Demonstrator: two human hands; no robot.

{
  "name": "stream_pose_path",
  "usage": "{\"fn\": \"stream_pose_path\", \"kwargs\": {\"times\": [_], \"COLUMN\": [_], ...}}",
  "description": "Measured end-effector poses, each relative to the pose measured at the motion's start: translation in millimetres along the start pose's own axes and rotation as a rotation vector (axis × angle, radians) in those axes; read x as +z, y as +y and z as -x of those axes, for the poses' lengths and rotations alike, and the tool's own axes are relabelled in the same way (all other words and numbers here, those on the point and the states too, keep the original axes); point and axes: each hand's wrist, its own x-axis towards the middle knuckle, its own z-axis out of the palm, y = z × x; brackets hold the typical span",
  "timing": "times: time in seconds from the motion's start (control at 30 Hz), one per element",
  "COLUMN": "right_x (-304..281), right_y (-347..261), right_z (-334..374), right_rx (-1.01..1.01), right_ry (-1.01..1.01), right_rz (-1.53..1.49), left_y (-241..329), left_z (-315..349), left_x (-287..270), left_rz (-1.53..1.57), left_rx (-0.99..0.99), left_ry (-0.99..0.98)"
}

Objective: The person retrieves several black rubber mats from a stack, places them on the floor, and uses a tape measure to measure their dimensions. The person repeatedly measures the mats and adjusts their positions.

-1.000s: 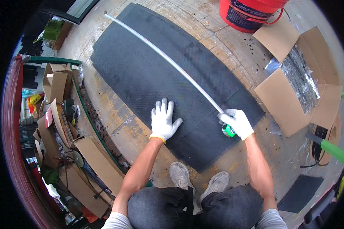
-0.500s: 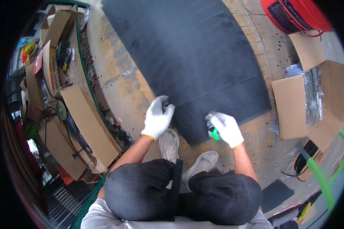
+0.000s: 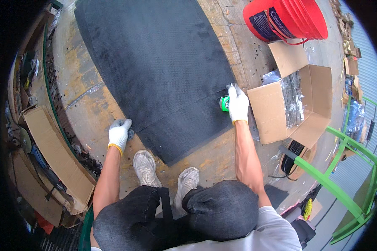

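A large black mat [image 3: 163, 62] lies flat on the floor, with a thin line running across it near its closest end. At the right end of that line, my right hand [image 3: 238, 104], in a white glove, grips a green tape measure [image 3: 225, 103] at the mat's right edge. My left hand [image 3: 119, 134], gloved too, is by the mat's left edge, near the line's other end. Its fingers are curled, and what they hold, if anything, is hidden. Both my shoes [image 3: 145, 167] rest on the floor just before the mat.
Right of the mat, an opened cardboard box [image 3: 267, 113] holds plastic-wrapped dark pieces. A red bucket [image 3: 310, 21] lies behind it. A green metal frame [image 3: 333, 184] stands at the right. At the left are a long cardboard box [image 3: 56, 154] and other clutter.
My hands have moved apart: the right one, with the tape measure, went to the mat's right edge, and the left one moved outward past the left edge. The view has swung rightward.
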Motion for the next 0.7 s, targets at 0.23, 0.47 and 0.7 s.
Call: {"fn": "stream_pose_path", "kwargs": {"times": [0.23, 0.47, 0.7], "right_x": [7, 22, 94], "right_y": [-14, -65, -130], "right_z": [13, 77, 132], "right_rx": [-0.108, -0.472, -0.160], "right_ry": [-0.086, -0.265, -1.319], "right_rz": [0.392, 0.668, 0.367], "left_y": [-10, -9, 39], "left_z": [9, 20, 118], "left_x": [-18, -85, -27], "left_rz": [0.038, -0.057, -0.180], "left_rx": [0.121, 0.074, 0.514], "left_ry": [0.049, 0.173, -0.456]}}
